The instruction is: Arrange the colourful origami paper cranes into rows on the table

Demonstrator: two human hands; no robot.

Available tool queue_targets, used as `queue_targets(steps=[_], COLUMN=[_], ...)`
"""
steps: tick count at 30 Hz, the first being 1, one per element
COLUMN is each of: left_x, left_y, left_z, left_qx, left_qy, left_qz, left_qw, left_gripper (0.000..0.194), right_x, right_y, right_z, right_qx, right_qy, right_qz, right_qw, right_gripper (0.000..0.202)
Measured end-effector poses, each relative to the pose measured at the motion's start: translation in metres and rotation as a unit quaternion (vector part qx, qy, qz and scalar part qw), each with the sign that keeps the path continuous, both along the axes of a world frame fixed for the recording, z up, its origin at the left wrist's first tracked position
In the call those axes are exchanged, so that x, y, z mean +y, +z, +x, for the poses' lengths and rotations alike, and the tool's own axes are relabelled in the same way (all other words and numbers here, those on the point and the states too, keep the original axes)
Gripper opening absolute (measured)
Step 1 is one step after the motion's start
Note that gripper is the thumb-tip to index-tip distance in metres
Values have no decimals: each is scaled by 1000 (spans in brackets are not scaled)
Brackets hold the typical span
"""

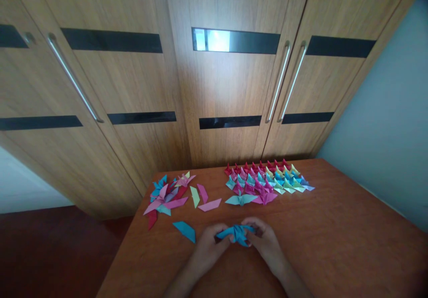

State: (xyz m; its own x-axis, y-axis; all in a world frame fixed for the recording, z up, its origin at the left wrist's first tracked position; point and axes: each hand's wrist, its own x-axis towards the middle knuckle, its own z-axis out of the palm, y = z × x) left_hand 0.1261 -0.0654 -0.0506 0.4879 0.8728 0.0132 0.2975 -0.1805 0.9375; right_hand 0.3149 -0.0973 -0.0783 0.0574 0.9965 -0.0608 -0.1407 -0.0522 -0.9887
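A blue folded paper piece (238,234) with several points is held above the near part of the table. My left hand (211,245) pinches its left end between thumb and fingers. At its right side, my right hand (265,241) grips it the same way, fingers curled behind and thumb in front. A flat blue paper strip (185,231) with slanted ends lies on the table to the left of my left hand. Beyond my hands sit a light teal folded paper piece (241,199) and a magenta one (265,197).
Rows of folded paper pieces (261,177) in several colours stand at the back of the brown table (321,244). A loose pile of coloured paper pieces (165,195) lies at the back left, with a pink strip (210,205) beside it. Wooden cabinet doors (220,88) rise behind.
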Motion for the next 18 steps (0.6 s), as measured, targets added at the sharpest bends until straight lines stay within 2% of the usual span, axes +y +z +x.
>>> queue_targets(steps=[5, 9, 13, 18], left_x=[-1, -2, -2, 2], left_y=[2, 5, 6, 6], left_z=[0, -2, -4, -8], left_qx=[-146, -228, -248, -243], left_qy=[-10, 8, 33, 47], left_qz=[-166, -248, -283, -260], left_qw=[975, 942, 926, 933], left_gripper=[31, 31, 29, 28], right_x=[-4, -6, -5, -2], right_y=[2, 1, 2, 2], right_z=[4, 9, 12, 13], right_qx=[142, 232, 240, 178], right_qy=[13, -3, -23, -54], right_qz=[-12, -27, -31, -35], right_qw=[990, 972, 970, 982], right_gripper=[22, 19, 18, 21])
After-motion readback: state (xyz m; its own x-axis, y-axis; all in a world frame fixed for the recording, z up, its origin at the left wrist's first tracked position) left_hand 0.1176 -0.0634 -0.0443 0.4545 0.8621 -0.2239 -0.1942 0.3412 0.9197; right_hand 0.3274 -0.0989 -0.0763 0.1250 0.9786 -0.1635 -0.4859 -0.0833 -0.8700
